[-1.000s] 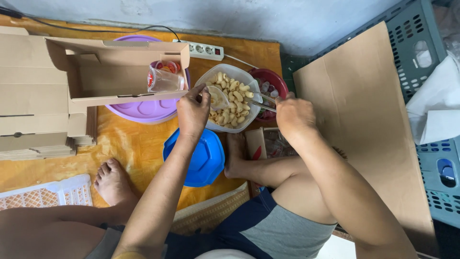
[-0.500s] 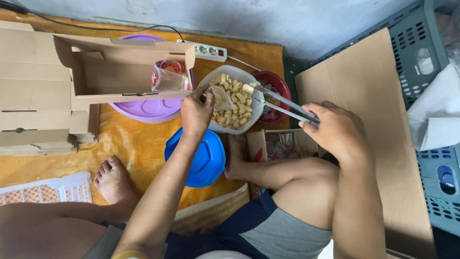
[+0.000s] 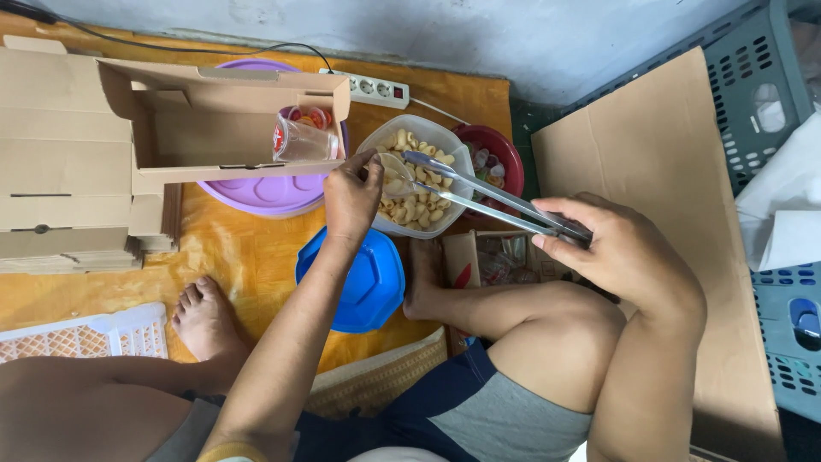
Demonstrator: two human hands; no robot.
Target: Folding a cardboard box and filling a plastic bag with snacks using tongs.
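So the right hand (image 3: pixel 620 248) is clamped on metal tongs (image 3: pixel 479 192) whose tips sit over the clear tub of pale snacks (image 3: pixel 419 205), and the left hand (image 3: pixel 351 192) pinches a small clear cup (image 3: pixel 395 175) right at the tub's rim. I'd keep that cup low and tilted toward the tips so nothing spills. It's all on an orange floor mat (image 3: pixel 231 257) by a grey wall (image 3: pixel 479 34), with a folded cardboard box (image 3: pixel 205 120), purple lid (image 3: pixel 256 192) and blue lid (image 3: pixel 363 287) nearby.

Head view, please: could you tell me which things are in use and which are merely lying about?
In use: left hand, right hand, metal tongs, tub of pasta pieces, small clear cup.
Lying about: blue lid, power strip, flat cardboard sheet.
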